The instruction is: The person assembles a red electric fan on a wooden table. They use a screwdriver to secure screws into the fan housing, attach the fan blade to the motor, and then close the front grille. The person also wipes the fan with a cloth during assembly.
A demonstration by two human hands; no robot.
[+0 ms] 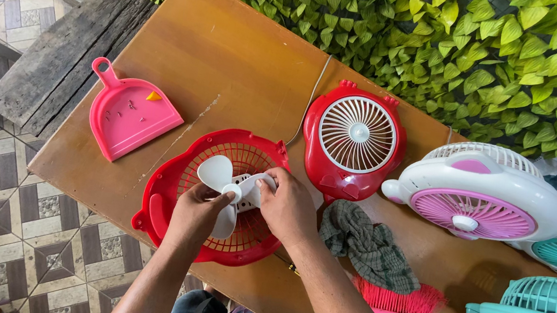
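Evidently the fan stood partly taken apart. Its red rear shell lay open-faced at the table's near edge, the white propeller sitting at its centre. The left hand pinched the propeller hub from 6 o'clock; the right hand closed on the hub from 3 o'clock. The red front cover, with its white grille, lay detached at 2 o'clock of the shell. The propeller was not yet clear of the shell. A pink dustpan holding small screws lay at 10 o'clock, a checked cloth and pink brush at 4 o'clock.
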